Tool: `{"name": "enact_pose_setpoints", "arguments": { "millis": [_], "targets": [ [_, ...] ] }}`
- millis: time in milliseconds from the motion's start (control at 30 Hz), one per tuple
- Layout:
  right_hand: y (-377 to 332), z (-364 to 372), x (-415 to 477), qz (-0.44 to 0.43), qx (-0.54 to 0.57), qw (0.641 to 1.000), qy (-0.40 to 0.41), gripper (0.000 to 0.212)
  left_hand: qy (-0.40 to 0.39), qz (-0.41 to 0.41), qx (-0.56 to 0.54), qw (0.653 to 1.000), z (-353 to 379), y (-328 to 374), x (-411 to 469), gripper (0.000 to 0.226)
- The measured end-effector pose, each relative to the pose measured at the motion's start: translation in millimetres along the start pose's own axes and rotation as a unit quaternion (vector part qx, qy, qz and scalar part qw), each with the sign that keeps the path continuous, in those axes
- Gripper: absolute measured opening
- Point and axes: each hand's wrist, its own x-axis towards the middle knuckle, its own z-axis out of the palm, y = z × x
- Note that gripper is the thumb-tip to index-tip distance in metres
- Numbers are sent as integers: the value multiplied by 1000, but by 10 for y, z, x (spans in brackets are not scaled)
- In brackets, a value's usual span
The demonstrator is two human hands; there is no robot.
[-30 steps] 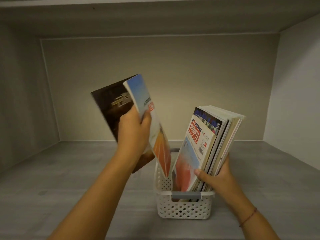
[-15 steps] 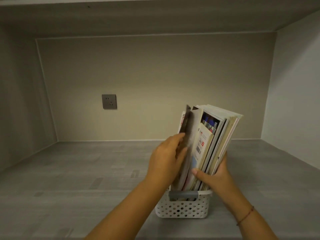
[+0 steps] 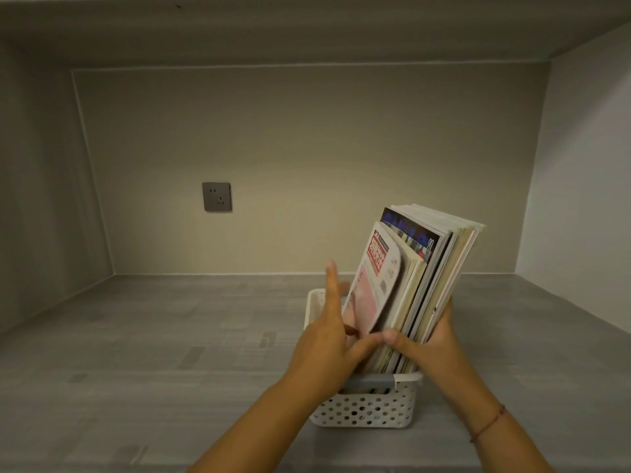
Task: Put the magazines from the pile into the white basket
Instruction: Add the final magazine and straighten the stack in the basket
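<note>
Grey worktop (image 3: 170,336) carries the white basket (image 3: 368,409); the magazines (image 3: 426,268) stand in it, leaning right. Your right hand (image 3: 426,346) grips the stack low down; your left hand (image 3: 324,339) is straight-fingered beside the front cover. Likely floppy and slick, so hold low, across the whole stack.

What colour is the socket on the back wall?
Dark grey. The wall socket shows best in the head view, the only one here.
</note>
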Motion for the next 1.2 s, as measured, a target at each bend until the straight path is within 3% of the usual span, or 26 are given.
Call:
{"name": "enact_pose_setpoints", "arguments": {
  "millis": [67, 167, 300, 467, 533, 600, 667, 700, 767, 833, 900, 1000, 1200],
  "targets": [
    [19, 2, 9, -3, 9, 1000, -3, 111, -74, 20, 30, 997, 10, -24, -5, 93],
    [36, 8, 22, -9, 10, 1000, 3, 103, -96, 36, 83, 991, 29, -57, 12, 73],
    [46, 27, 23, -7, 12, 1000, 12, 90, -68, 40, 88, 993, 58, -18, 81, 68],
    [34, 12, 6, -2, -6, 1000, 18, 96, -89, 39, 50, 994, 73, -118, -2, 68],
    [30, 23, -17, -3, -19, 1000, 21, 100, -36, 26, 31, 999, 42, -177, -66, 57],
    [27, 44, -42, 1, -28, 999, 28, 108, 100, -41, 18, 994, 1, -257, -116, 57],
    [35, 54, -54, 6, -23, 999, 34, 117, 159, -197, -133, 958, -34, -362, -150, 66],
    [36, 61, -57, 9, -20, 999, 37, 119, 126, -267, -251, 922, -38, -406, -165, 72],
    [45, 79, -60, 15, -13, 999, 43, 117, 23, -318, -437, 841, 11, -532, -188, 82],
    [71, 114, -70, 12, 2, 999, 47, 108, -23, -321, -500, 804, 35, -545, -186, 63],
    [92, 151, -80, 11, 10, 998, 57, 99, -24, -319, -509, 799, 70, -566, -145, 47],
    [94, 172, -78, 8, 9, 997, 77, 82, -21, -310, -514, 799, 106, -612, -102, 43],
    [101, -128, -21, 29, -8, 996, 85, 74, -37, -317, -525, 789, 332, -424, 31, 31]
  ]
}}
